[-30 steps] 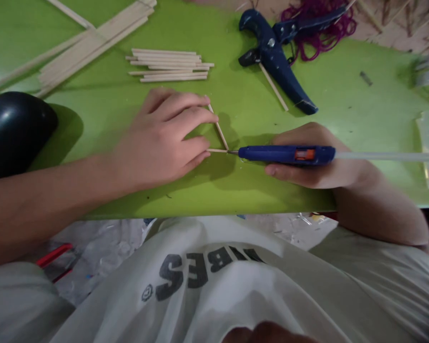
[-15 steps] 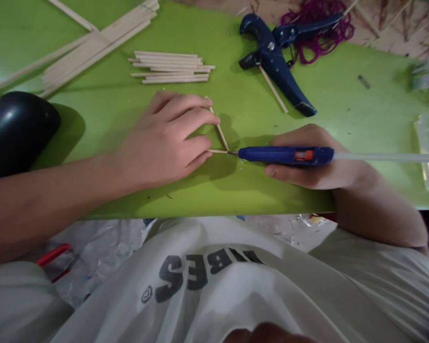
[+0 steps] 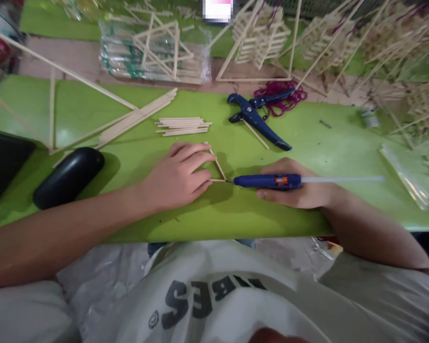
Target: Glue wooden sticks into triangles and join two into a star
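Note:
My left hand [image 3: 182, 176] rests on the green table, thumb and index finger closed on a short wooden stick [image 3: 218, 180]. Its other fingertips touch a second, slanted stick [image 3: 218, 164]. The two sticks meet at a corner. At that corner is the nozzle of a blue glue gun [image 3: 253, 181], gripped in my right hand [image 3: 289, 190]. A clear glue stick [image 3: 343, 179] juts from the gun's back. Beyond my left hand lies a bundle of short sticks [image 3: 182, 125]. A dark blue cutter [image 3: 260, 121] lies farther right with a stick at its jaws.
A black rounded case [image 3: 69, 176] sits by my left forearm. Long sticks [image 3: 139, 116] lie behind it. Purple string [image 3: 282, 107] lies near the cutter. Stick frames [image 3: 260, 43] stand along the back, beside a plastic pack [image 3: 121, 57]. Spare glue sticks [image 3: 407, 178] are at right.
The view has tilted up and widened, bringing the back of the table into sight. Both hands, the sticks and the glue gun keep nearly the same arrangement.

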Demonstrator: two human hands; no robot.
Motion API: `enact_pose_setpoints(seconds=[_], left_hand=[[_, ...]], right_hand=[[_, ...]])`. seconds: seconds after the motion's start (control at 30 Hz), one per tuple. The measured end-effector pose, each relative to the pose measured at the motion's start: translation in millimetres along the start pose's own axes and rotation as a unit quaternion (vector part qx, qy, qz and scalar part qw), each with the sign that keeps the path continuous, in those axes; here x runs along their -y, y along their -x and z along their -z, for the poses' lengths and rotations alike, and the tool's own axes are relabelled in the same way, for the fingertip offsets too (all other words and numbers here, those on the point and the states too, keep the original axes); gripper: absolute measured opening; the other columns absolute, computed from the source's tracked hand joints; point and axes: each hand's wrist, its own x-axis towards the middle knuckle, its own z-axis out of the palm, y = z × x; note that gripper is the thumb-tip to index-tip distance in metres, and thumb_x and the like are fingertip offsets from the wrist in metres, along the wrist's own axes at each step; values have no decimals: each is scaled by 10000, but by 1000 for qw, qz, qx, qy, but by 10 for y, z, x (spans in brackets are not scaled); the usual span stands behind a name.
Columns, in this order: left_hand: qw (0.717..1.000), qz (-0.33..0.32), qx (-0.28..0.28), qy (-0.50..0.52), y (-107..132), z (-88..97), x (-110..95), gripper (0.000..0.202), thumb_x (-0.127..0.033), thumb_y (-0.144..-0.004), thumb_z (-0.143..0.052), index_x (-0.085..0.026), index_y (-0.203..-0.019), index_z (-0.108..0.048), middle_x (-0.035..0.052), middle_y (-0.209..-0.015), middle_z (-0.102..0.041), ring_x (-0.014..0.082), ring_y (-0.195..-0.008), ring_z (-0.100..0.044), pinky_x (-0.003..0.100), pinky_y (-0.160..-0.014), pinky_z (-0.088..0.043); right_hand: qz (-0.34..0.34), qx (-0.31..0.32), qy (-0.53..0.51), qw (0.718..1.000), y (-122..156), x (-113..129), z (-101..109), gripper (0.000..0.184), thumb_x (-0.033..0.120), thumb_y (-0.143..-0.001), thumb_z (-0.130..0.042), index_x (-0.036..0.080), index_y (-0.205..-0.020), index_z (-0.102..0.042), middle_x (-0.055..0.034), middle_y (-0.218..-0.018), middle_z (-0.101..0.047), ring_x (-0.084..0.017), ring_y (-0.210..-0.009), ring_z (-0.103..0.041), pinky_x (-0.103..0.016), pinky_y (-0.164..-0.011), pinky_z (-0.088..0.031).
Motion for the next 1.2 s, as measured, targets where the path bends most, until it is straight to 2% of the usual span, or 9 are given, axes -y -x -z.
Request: enact_pose_setpoints(seconds=[0.17,0.37,0.57,0.7,0.8,0.93,1.07,1.2], left_hand=[[1000,-8,-15,-26,-7,11,16,171,-237,-1125,-755,-217,-991,-859,131,-1503,-856,412,-1563,-728,662,-1254,-637],[999,-25,-16,-38,-11,28,63,174,-262,-1146,-730,-201,-1061,-869,148,-1516,-849,414,-1548,-738,661,-1245,-644],[998,-37,-21,-44,-6,33,88,142,-262,-1137,-752,-201,-1093,-872,152,-1521,-845,419,-1546,-739,661,-1254,-646],[998,-36,-20,-47,-12,44,87,134,-267,-1134,-758,-210,-1100,-874,154,-1532,-838,401,-1567,-721,639,-1267,-638],[998,-30,-25,-54,-20,58,82,165,-292,-1153,-739,-221,-1085,-872,145,-1535,-837,379,-1558,-726,615,-1266,-637],[999,-26,-20,-40,-15,57,85,201,-293,-1166,-716,-217,-1080,-880,146,-1525,-836,399,-1580,-711,637,-1288,-613],[1000,-15,3,-17,-2,54,89,195,-289,-1161,-731,-197,-1095,-890,162,-1545,-825,431,-1618,-682,669,-1320,-574],[1000,-18,3,-21,-2,58,85,211,-294,-1172,-719,-187,-1076,-874,163,-1539,-828,431,-1622,-683,664,-1308,-581]], right_hand=[[-11,4,-26,1000,-7,-13,8,473,523,-970,-953,222,-794,-633,64,-666,-531,-104,-576,-441,-264,-507,-344],[-51,-30,-39,997,0,-31,49,499,634,-925,-982,225,-814,-718,46,-660,-585,-127,-579,-495,-278,-506,-400],[-80,-16,-92,992,-12,-169,108,427,627,-889,-1016,228,-913,-863,-31,-780,-823,-199,-676,-728,-317,-609,-574],[-96,-32,-95,990,-13,-219,118,469,676,-875,-1016,225,-935,-899,-67,-864,-874,-235,-732,-795,-358,-666,-655],[-101,-49,-106,988,-15,-190,117,478,669,-883,-1019,212,-980,-917,-71,-873,-883,-225,-729,-806,-333,-640,-643],[-95,-60,-121,986,-24,-144,121,459,635,-859,-1045,211,-994,-930,-72,-901,-901,-205,-724,-800,-306,-613,-609],[-98,-59,-121,986,-28,-124,119,456,646,-850,-1046,225,-976,-926,-71,-900,-901,-213,-745,-813,-313,-641,-637],[-91,-63,-122,986,-26,-116,103,454,677,-870,-1032,245,-953,-919,-62,-901,-895,-227,-762,-824,-341,-674,-676]])
